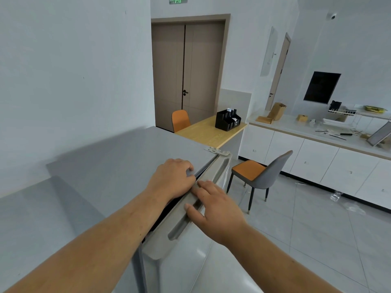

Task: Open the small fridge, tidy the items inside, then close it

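I look down on the grey top of the small fridge (118, 157). Its silver door (169, 246) stands slightly ajar, with a thin dark gap along the top edge. My left hand (171, 178) rests on the fridge top at that edge, fingers curled into the gap. My right hand (213, 206) lies on the door's top rim, thumb at the recessed handle groove, fingers spread flat. The inside of the fridge is hidden.
A grey chair with an orange seat (258, 176) stands on the tiled floor just right of the door. A wooden table (209, 132) with a black organiser (227, 120) sits behind the fridge. White counter cabinets (317, 157) run along the right. A white wall is at the left.
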Demonstrator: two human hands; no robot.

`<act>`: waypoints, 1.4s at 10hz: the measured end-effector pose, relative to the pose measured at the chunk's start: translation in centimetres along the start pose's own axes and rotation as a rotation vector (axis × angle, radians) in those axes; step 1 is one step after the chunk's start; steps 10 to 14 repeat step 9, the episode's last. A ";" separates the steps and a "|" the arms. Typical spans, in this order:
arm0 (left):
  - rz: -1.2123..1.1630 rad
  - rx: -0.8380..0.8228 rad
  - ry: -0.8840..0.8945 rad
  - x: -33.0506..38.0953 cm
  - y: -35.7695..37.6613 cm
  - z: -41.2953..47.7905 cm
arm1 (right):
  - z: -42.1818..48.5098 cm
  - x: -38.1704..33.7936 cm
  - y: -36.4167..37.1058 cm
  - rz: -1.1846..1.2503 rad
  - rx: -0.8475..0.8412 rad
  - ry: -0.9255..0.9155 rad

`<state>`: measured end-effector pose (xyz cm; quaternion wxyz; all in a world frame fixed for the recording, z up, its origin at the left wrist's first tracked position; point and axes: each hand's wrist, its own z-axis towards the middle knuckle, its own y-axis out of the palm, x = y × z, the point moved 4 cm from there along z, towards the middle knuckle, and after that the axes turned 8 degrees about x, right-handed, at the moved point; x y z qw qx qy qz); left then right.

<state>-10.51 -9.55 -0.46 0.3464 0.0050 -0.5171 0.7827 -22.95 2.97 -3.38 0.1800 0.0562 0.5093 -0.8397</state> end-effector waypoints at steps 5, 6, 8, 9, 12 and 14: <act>-0.005 -0.023 0.005 0.1 0.0 0.1 | 1.4 -1.1 0.8 0.030 0.029 0.048; -0.005 -0.018 0.007 0.1 -0.1 0.1 | 1.4 -1.2 0.5 0.026 0.045 0.041; 0.016 -0.021 0.024 0.2 0.1 0.2 | 2.0 -0.2 -0.9 0.027 -0.017 0.001; 0.017 -0.001 0.053 0.3 -0.1 0.1 | 2.4 1.4 -2.0 0.000 0.009 0.018; 0.017 -0.001 0.053 0.3 -0.1 0.1 | 2.4 1.4 -2.0 0.000 0.009 0.018; 0.017 -0.001 0.053 0.3 -0.1 0.1 | 2.4 1.4 -2.0 0.000 0.009 0.018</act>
